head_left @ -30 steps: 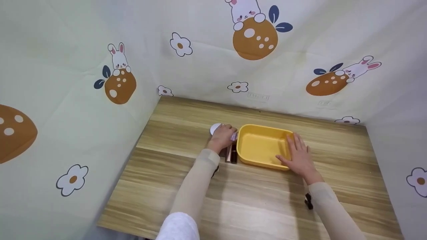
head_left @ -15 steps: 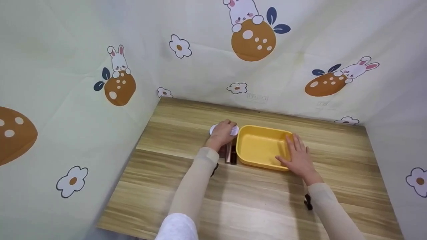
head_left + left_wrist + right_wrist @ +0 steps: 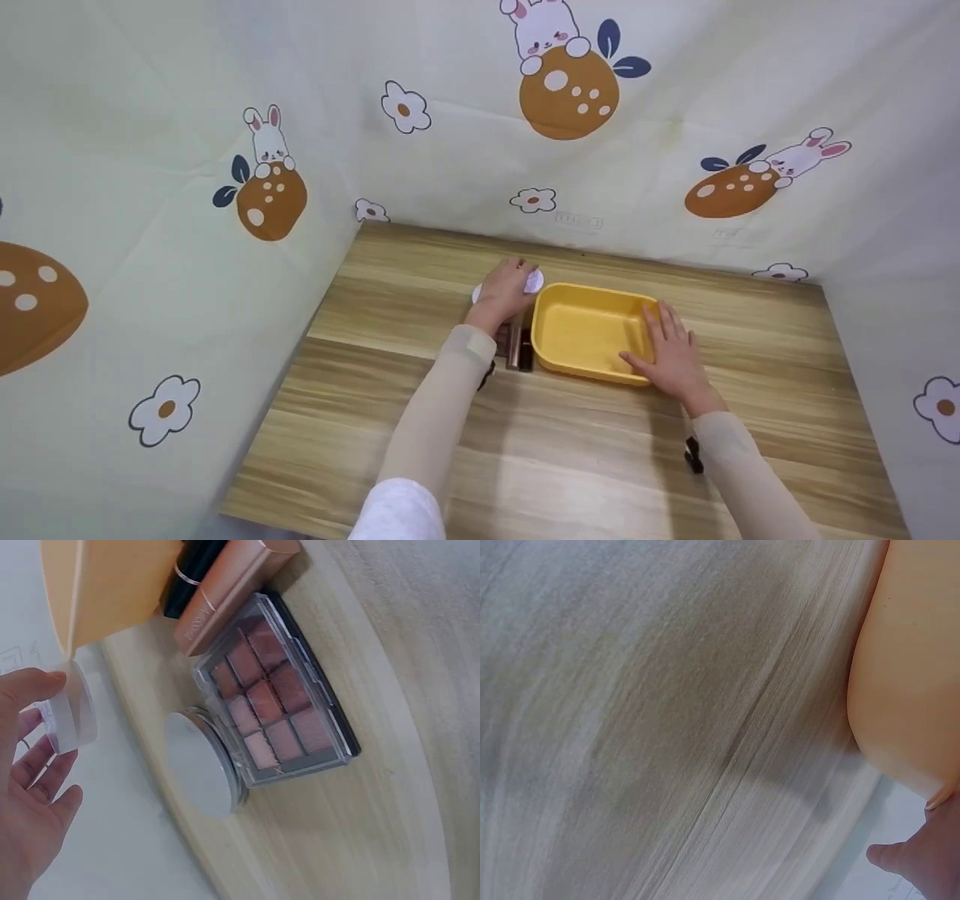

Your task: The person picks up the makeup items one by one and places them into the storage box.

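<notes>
My left hand (image 3: 504, 289) pinches a small round whitish container (image 3: 73, 709) between thumb and fingers, above the table in the left wrist view. Below it lie an eyeshadow palette (image 3: 266, 697) with a clear lid, a round silver compact (image 3: 201, 765), a rose-gold lipstick tube (image 3: 229, 596) and a black tube (image 3: 187, 574). To their right in the head view stands a yellow tray (image 3: 589, 330). My right hand (image 3: 673, 364) rests with spread, fairly straight fingers over its right rim, thumb and index finger inside. Only part of that hand shows in the right wrist view.
A wood-grain table (image 3: 570, 450) carries everything. Printed cloth walls (image 3: 450, 172) with rabbits and flowers enclose its back and sides. Dark straps (image 3: 694, 455) hang under both wrists.
My left hand has moved away from me with the round container, showing more of the palette and tubes. The right hand and the yellow tray have stayed nearly still.
</notes>
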Tool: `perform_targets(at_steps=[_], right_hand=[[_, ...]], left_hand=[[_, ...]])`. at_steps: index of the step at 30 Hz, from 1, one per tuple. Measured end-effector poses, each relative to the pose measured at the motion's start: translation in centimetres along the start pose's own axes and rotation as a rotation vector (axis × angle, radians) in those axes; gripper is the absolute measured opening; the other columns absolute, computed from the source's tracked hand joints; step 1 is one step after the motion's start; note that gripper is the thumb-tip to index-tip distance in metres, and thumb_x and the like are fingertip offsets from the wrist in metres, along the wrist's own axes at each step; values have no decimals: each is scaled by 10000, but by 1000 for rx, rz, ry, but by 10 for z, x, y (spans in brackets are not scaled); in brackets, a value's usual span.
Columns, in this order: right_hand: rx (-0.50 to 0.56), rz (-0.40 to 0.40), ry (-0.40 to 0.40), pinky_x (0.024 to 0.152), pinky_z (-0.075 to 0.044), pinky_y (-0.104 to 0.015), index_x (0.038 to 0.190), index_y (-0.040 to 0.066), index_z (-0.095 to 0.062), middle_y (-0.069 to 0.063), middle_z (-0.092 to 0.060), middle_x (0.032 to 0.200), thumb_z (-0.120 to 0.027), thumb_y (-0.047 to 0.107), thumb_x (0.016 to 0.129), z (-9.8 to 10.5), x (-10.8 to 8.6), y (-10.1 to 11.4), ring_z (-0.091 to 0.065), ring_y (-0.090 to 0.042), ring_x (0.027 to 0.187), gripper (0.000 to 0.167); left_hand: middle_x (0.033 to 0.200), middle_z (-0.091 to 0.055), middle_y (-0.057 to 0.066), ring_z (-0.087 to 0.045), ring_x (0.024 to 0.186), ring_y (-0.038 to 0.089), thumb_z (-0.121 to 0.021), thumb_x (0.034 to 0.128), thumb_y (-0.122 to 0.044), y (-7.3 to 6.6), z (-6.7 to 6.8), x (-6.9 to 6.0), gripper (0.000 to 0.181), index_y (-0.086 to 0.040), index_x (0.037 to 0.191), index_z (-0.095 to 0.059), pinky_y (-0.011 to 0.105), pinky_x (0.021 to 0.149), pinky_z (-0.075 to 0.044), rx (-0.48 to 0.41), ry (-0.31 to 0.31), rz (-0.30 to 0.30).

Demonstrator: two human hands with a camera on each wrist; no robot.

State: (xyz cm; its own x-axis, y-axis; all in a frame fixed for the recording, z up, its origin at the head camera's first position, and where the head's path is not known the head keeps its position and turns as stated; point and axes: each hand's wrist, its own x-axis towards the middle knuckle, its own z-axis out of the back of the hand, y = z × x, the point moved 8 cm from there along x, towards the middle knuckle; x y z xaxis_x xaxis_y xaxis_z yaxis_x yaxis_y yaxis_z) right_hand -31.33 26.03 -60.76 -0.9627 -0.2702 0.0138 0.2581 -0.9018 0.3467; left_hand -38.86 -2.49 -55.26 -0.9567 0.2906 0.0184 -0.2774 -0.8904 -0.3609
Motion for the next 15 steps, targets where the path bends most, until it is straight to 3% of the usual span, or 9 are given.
perform_targets(at_steps=[8,15], right_hand=[[7,-6,32,1139,-114,-771,1608,123,-116,-198,-15,1675,-556,667,897,-5,-1,-2,-36,-425,1537,997],[13,-3,31,1140,-113,-768,1606,113,-124,-197,-17,1675,-556,663,900,-2,1,-1,-39,-428,1536,994]], left_hand=[[1371,-528,106,-539,1269,272,-692,908,-314,-8,6,3,546,-136,1405,-550,407,1077,-480,33,0,18],[1288,-547,64,-562,1199,222,-705,896,-292,-23,13,6,525,-170,1383,-553,354,1041,-500,46,-18,-25]])
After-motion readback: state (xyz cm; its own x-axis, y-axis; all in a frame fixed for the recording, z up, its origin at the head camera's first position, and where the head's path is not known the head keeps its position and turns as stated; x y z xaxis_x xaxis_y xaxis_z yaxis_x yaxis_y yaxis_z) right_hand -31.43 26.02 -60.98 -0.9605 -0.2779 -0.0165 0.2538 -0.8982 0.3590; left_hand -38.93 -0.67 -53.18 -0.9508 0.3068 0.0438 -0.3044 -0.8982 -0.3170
